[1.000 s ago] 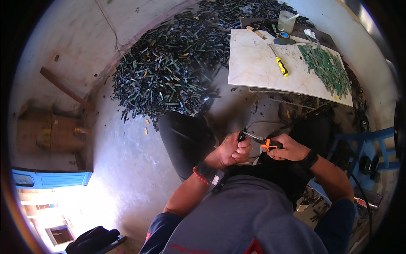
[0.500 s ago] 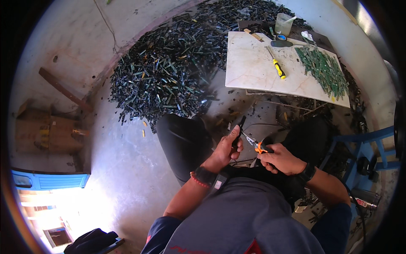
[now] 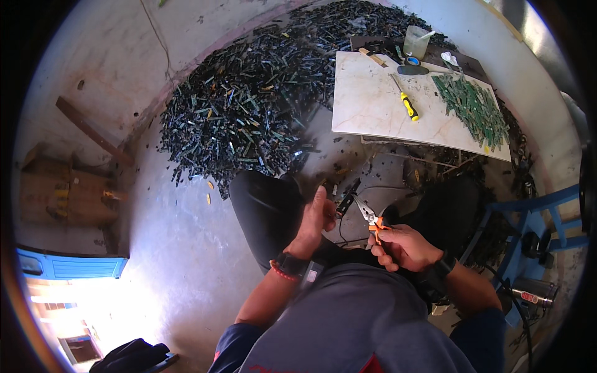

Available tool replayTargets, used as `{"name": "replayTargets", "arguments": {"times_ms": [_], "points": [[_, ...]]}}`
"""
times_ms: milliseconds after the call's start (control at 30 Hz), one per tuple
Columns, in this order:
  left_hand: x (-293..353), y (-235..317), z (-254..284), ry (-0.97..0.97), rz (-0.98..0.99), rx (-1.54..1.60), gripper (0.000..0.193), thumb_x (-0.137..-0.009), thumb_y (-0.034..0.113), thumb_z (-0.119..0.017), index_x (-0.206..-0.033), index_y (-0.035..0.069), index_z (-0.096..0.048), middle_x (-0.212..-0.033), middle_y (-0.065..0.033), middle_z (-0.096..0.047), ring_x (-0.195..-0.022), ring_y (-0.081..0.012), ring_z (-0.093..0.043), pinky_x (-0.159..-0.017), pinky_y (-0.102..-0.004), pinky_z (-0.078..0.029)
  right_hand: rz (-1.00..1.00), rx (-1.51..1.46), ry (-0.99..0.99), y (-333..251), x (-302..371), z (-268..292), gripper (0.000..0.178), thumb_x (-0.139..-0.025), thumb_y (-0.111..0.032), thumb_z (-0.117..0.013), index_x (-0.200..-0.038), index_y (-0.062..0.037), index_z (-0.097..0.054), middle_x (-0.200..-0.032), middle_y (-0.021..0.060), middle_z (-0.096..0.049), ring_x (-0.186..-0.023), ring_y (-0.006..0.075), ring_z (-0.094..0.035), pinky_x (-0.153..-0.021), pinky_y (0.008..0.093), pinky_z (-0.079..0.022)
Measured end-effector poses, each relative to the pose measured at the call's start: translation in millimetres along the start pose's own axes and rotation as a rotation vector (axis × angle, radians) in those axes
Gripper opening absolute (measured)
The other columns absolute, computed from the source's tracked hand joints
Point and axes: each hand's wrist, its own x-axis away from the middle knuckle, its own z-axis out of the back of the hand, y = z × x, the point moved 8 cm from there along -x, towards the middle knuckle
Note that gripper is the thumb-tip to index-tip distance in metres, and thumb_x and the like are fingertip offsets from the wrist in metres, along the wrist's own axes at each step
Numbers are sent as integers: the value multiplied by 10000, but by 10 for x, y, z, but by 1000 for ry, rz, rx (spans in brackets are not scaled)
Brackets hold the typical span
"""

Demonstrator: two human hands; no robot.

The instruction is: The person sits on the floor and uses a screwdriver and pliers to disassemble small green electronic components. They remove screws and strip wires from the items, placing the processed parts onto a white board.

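Note:
My left hand (image 3: 316, 219) is over my lap with its thumb raised, and the fingertips are at the lower end of a narrow black strip (image 3: 347, 198) that they seem to hold. Needle-nose pliers (image 3: 368, 214) with orange and black handles are in my right hand (image 3: 404, 246), its fingers wrapped round the grips. Their metal jaws point up and left, close beside the strip. Whether the jaw tips touch it, I cannot tell.
A large heap of dark strips (image 3: 242, 105) covers the floor ahead. The pale board (image 3: 367, 105) bears a yellow-black screwdriver (image 3: 409, 107), a dark-handled tool (image 3: 413, 70) and green strips (image 3: 472, 109). Behind stands a plastic cup (image 3: 415, 43). A blue chair (image 3: 538, 205) is at right.
My left hand has shifted left and its thumb has lifted off the black strip. The pliers have turned more upright, and my right hand has come slightly lower.

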Motion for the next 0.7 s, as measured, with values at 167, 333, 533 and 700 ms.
{"name": "replayTargets", "arguments": {"times_ms": [167,333,533,700], "points": [[-116,371,82,54,-276,-105,534,-958,463,-446,-627,56,-549,-506,6,-479,-448,-81,-429,-470,-234,-326,-66,-65,-114,206,62,-1,344,-961,-342,-466,-1051,-14,-513,-814,58,-529,-652,149,-503,-515,281,-383],[-58,536,-194,-44,-439,-155,445,-961,366,-491,-684,30,-580,-594,27,-504,-548,-45,-435,-519,-218,-335,-100,-119,-250,296,147,-157,385,-954,-388,-463,-1083,-29,-516,-832,54,-527,-647,144,-482,-522,281,-378],[15,278,-370,-221,-345,-182,465,-976,385,-476,-727,11,-595,-617,34,-509,-586,-58,-449,-557,-230,-362,-27,-221,-251,213,217,-231,432,-945,-427,-446,-1089,-27,-522,-824,51,-522,-645,149,-479,-515,283,-374],[34,337,-260,-88,-382,-91,446,-982,351,-480,-723,6,-595,-628,9,-542,-599,-57,-463,-567,-227,-366,-25,-199,-299,284,195,-200,443,-946,-434,-429,-1103,-30,-520,-814,56,-525,-629,152,-476,-507,286,-376]]}}
